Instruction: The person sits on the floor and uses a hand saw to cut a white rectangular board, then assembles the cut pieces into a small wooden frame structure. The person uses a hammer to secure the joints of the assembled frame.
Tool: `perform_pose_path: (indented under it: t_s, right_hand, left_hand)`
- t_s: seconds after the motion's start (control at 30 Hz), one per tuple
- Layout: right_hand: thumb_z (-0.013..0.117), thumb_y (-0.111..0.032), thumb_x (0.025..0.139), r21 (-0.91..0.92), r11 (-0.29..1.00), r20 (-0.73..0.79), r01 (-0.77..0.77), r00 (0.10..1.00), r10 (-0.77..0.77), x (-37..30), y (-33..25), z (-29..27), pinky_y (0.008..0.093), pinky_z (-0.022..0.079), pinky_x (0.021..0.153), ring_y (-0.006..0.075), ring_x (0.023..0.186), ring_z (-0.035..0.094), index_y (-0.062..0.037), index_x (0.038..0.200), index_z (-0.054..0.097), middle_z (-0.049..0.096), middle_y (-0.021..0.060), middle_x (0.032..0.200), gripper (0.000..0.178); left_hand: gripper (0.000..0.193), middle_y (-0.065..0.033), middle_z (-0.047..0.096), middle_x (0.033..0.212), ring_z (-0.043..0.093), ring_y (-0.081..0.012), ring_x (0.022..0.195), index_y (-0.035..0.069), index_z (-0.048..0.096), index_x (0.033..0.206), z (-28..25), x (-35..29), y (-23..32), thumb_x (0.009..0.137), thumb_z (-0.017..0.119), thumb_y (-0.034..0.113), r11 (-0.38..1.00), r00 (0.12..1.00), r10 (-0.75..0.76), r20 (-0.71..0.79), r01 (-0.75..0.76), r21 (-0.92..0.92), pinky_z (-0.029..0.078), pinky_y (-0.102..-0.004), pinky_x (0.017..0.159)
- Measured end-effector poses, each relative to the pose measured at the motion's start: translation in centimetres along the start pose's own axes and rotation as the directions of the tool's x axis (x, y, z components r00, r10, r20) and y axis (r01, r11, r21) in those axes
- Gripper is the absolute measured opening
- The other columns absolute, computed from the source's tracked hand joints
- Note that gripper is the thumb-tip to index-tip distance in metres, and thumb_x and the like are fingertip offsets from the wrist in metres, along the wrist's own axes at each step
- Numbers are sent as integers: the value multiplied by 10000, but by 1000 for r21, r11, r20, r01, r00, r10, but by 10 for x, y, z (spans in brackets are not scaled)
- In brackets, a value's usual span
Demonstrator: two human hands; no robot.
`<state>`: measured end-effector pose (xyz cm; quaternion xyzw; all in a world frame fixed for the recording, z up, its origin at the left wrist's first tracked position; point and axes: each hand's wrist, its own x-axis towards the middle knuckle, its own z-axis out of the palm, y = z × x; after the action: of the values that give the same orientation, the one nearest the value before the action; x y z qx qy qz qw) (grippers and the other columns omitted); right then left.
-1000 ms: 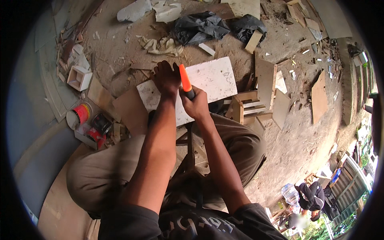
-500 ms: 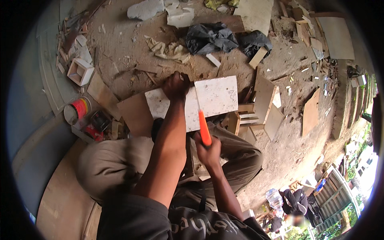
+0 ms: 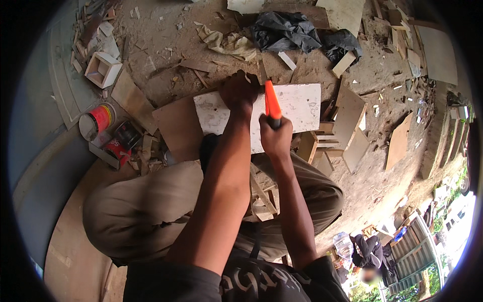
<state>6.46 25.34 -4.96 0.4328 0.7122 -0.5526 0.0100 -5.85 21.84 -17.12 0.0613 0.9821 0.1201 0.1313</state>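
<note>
Forward since the earlier frame: the orange saw (image 3: 272, 98) reaches the far edge of the white board (image 3: 301, 106). Its dark grip is clenched in the right hand (image 3: 277, 137); the left hand (image 3: 238, 91) covers that edge, its grip unclear.

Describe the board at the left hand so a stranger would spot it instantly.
Just beyond the person's bent, trousered knees, a rectangular board lies crosswise. The left hand is at its far edge, and the right hand holds an orange-and-black handle over it. Its speckled white face sets it apart from the brown panel beside it on the left.
</note>
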Motion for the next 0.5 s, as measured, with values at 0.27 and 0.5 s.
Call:
perform_pose_path:
  t_s: [0.27, 0.5]
  right_hand:
    - [661, -24, 805, 25, 976, 57, -214, 975, 212, -195, -36, -90, 272, 384, 498, 55, 536, 460, -14, 664, 536, 498, 1, 560, 189]
    - [625, -95, 863, 17, 1000, -24, 19, 1000, -19, -34, 4, -15, 297, 358, 491, 62, 566, 428, 7, 663, 510, 473, -2, 549, 252]
  left_hand:
    - [291, -180, 702, 793, 675, -337, 747, 78, 682, 772, 4, -2, -11, 826, 545, 329, 997, 979, 41, -200, -53, -54, 500, -460, 787]
    - [292, -153, 698, 743, 675, -330, 722, 91, 683, 759, 12, -1, -13, 825, 563, 350, 991, 972, 20, -234, -51, -127, 488, -445, 796]
